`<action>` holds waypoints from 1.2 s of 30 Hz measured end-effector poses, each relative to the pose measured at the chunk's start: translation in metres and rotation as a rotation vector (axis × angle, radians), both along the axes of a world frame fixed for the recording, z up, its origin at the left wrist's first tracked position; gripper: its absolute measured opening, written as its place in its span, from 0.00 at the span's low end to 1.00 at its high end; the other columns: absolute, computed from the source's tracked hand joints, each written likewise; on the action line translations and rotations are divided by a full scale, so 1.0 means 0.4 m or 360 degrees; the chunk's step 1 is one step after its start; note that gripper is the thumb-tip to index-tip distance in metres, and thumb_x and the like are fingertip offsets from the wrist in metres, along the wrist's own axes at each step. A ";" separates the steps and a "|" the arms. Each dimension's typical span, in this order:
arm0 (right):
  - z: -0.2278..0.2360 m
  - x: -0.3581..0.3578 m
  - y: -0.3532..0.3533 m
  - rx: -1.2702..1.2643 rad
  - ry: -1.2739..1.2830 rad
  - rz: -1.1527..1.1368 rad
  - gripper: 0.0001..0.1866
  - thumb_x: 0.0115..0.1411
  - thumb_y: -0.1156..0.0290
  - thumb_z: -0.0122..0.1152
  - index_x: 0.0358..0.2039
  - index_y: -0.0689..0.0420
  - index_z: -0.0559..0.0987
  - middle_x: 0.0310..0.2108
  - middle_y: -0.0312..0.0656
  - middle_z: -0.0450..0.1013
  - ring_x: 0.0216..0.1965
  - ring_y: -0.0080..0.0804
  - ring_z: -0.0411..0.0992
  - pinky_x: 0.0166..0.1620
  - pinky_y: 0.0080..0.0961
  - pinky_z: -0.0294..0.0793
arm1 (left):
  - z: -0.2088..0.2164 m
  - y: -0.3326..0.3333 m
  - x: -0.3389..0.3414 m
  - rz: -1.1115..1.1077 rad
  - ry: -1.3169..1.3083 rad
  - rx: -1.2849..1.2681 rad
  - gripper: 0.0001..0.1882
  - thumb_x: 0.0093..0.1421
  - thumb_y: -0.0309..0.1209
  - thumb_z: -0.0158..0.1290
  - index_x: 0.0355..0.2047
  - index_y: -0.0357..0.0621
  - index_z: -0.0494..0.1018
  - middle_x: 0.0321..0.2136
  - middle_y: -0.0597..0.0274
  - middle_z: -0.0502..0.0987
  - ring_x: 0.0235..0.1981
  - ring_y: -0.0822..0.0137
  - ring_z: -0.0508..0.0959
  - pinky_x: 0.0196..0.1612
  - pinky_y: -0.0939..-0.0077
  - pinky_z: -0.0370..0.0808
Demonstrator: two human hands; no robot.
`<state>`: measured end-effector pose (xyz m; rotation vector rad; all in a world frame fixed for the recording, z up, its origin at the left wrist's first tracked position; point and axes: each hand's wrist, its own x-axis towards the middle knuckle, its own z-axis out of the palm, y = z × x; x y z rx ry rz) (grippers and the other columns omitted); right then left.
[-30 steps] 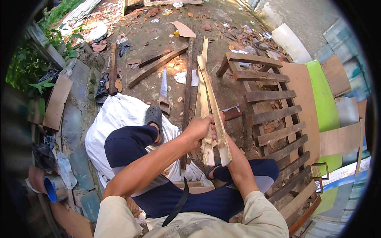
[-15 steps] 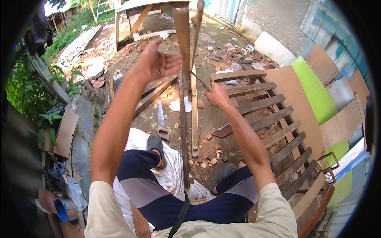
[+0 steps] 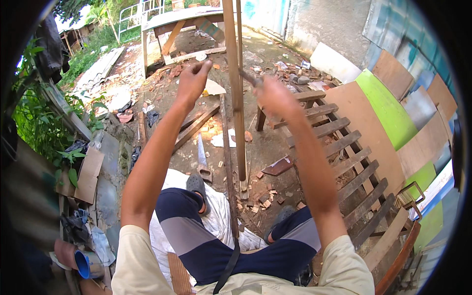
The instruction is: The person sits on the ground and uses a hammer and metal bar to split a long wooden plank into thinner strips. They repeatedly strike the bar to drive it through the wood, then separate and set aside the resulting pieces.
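My left hand point(image 3: 194, 81) is raised left of a tall upright wooden plank point(image 3: 234, 64), apart from it. Its thumb and fingers are pinched together; anything between them is too small to make out. On the plank's right side, my right hand point(image 3: 280, 98), blurred by motion, is closed around a slim dark tool point(image 3: 251, 78). The tool's far end points at the plank, and its kind cannot be told. A thinner strip point(image 3: 239, 29) stands just behind the plank. Between my legs runs a dark narrow batten point(image 3: 227, 142). A handsaw point(image 3: 202, 152) lies on the ground beside my left shoe.
A slatted wooden frame point(image 3: 351, 164) lies to the right, beside brown and green boards point(image 3: 381, 108). Far ahead stands a worn table point(image 3: 182, 17). Wood offcuts point(image 3: 265, 199) litter the ground. At lower left is a blue-lined pot point(image 3: 88, 264) near a low wall.
My left hand has gone from open fingers beside the plank to a pinch, farther up and left. My right hand has risen with the tool. The plank and strip look more upright.
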<state>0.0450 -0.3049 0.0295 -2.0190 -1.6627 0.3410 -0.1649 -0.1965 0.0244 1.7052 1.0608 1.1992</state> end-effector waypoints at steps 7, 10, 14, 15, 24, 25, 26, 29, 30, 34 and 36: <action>-0.268 -0.121 -0.040 0.0301 0.0238 -0.0149 0.26 0.63 0.67 0.54 0.58 0.63 0.61 0.35 0.70 0.74 0.40 0.69 0.73 0.47 0.57 0.71 | -0.205 0.028 0.030 0.0102 0.0069 0.0022 0.36 0.62 0.49 0.55 0.57 0.26 0.68 0.52 0.39 0.75 0.53 0.54 0.76 0.57 0.66 0.70; -0.256 -0.138 -0.042 0.0155 0.0282 -0.0117 0.29 0.63 0.66 0.54 0.61 0.62 0.58 0.36 0.70 0.74 0.41 0.69 0.73 0.48 0.56 0.71 | -0.273 0.032 0.022 0.0063 0.0088 -0.0096 0.33 0.64 0.47 0.54 0.58 0.29 0.67 0.55 0.42 0.73 0.56 0.57 0.74 0.59 0.67 0.68; -0.273 -0.158 -0.029 0.0187 0.0307 -0.0070 0.30 0.63 0.66 0.55 0.62 0.61 0.58 0.36 0.70 0.74 0.41 0.69 0.73 0.48 0.55 0.71 | -0.361 0.005 0.025 -0.0026 0.0013 -0.0163 0.31 0.65 0.42 0.54 0.59 0.29 0.66 0.55 0.44 0.73 0.56 0.59 0.74 0.59 0.69 0.69; -0.279 -0.165 -0.027 0.0193 0.0322 -0.0087 0.30 0.63 0.65 0.55 0.62 0.60 0.59 0.36 0.69 0.75 0.41 0.69 0.73 0.48 0.55 0.71 | -0.387 -0.009 0.028 0.0034 0.0059 -0.0144 0.30 0.64 0.41 0.55 0.58 0.28 0.67 0.53 0.43 0.74 0.55 0.59 0.75 0.58 0.69 0.69; -0.251 -0.142 -0.015 0.0489 0.0339 -0.0013 0.28 0.62 0.65 0.58 0.63 0.44 0.67 0.39 0.61 0.77 0.42 0.63 0.75 0.46 0.49 0.74 | -0.407 -0.028 -0.013 0.0204 -0.0140 -0.0177 0.23 0.65 0.40 0.53 0.49 0.31 0.75 0.40 0.56 0.80 0.40 0.70 0.77 0.43 0.76 0.73; -0.219 -0.141 -0.021 0.0507 0.0291 -0.0031 0.27 0.63 0.64 0.58 0.63 0.43 0.67 0.40 0.61 0.77 0.41 0.61 0.76 0.46 0.48 0.75 | -0.406 -0.025 -0.017 0.0227 -0.0179 -0.0176 0.22 0.65 0.40 0.54 0.49 0.31 0.75 0.39 0.57 0.80 0.39 0.71 0.77 0.42 0.77 0.73; -0.184 -0.135 -0.028 0.0523 0.0236 -0.0056 0.27 0.63 0.63 0.58 0.63 0.42 0.68 0.40 0.60 0.77 0.41 0.60 0.77 0.46 0.47 0.75 | -0.410 -0.023 -0.012 0.0221 -0.0218 -0.0161 0.22 0.65 0.40 0.54 0.48 0.31 0.75 0.39 0.58 0.80 0.39 0.71 0.77 0.41 0.77 0.73; -0.097 -0.118 -0.026 0.0561 0.0217 -0.0142 0.26 0.65 0.62 0.56 0.64 0.43 0.67 0.39 0.58 0.78 0.41 0.57 0.78 0.46 0.45 0.76 | -0.413 -0.019 -0.014 0.0215 -0.0240 -0.0154 0.22 0.64 0.41 0.54 0.47 0.31 0.76 0.38 0.58 0.80 0.38 0.72 0.76 0.41 0.77 0.72; -0.087 -0.114 -0.015 0.0714 0.0192 -0.0128 0.26 0.64 0.62 0.55 0.63 0.46 0.67 0.37 0.59 0.78 0.39 0.58 0.78 0.44 0.46 0.76 | -0.415 -0.014 -0.020 0.0242 -0.0246 -0.0103 0.22 0.64 0.41 0.54 0.46 0.31 0.76 0.38 0.59 0.80 0.37 0.72 0.76 0.40 0.77 0.72; -0.073 -0.118 -0.004 0.0733 0.0437 -0.0146 0.26 0.64 0.63 0.54 0.63 0.51 0.67 0.32 0.58 0.78 0.36 0.58 0.77 0.42 0.47 0.75 | -0.415 -0.010 -0.049 0.0296 -0.0205 -0.0174 0.21 0.64 0.41 0.55 0.47 0.32 0.76 0.38 0.58 0.80 0.37 0.71 0.77 0.39 0.77 0.73; -0.140 -0.110 0.006 0.0680 0.0251 -0.0225 0.26 0.65 0.63 0.54 0.63 0.50 0.66 0.34 0.56 0.78 0.37 0.59 0.77 0.42 0.47 0.74 | -0.404 -0.007 -0.041 0.0285 -0.0201 -0.0180 0.21 0.64 0.41 0.55 0.47 0.33 0.76 0.38 0.58 0.80 0.37 0.71 0.78 0.39 0.77 0.73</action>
